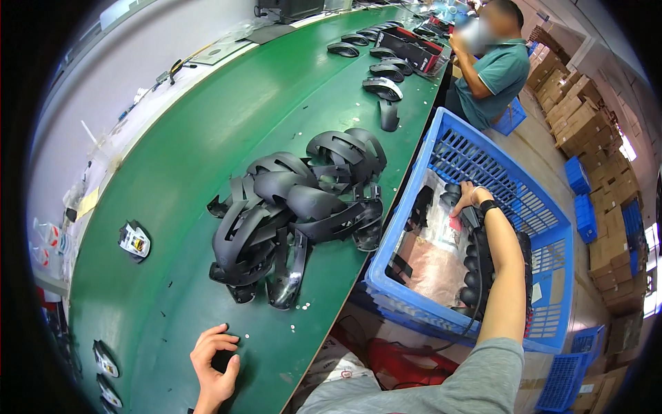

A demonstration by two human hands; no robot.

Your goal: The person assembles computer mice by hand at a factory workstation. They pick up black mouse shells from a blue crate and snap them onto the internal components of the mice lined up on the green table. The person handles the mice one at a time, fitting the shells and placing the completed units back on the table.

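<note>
My left hand (215, 364) is over the green table near its front edge, fingers curved and thumb apart; a dark patch under it looks like shadow. My right hand (470, 198), with a dark band at the wrist, reaches into a blue plastic crate (386, 286). Its fingers close around a black rounded plastic part (450, 194), partly hidden by the hand. Inside the crate lie a row of black rounded parts (472, 265) and a pinkish wrapped bundle (433, 265). Left of the crate, a heap of curved black plastic shells (279, 196) rests on the table.
A half-assembled computer mouse (134, 240) lies at the left, more (105, 359) at lower left. Black mice (383, 87) and an open black box (412, 50) stand along the far table. A person in a green shirt (502, 76) sits beyond the crate. Cardboard boxes (583, 117) line the right.
</note>
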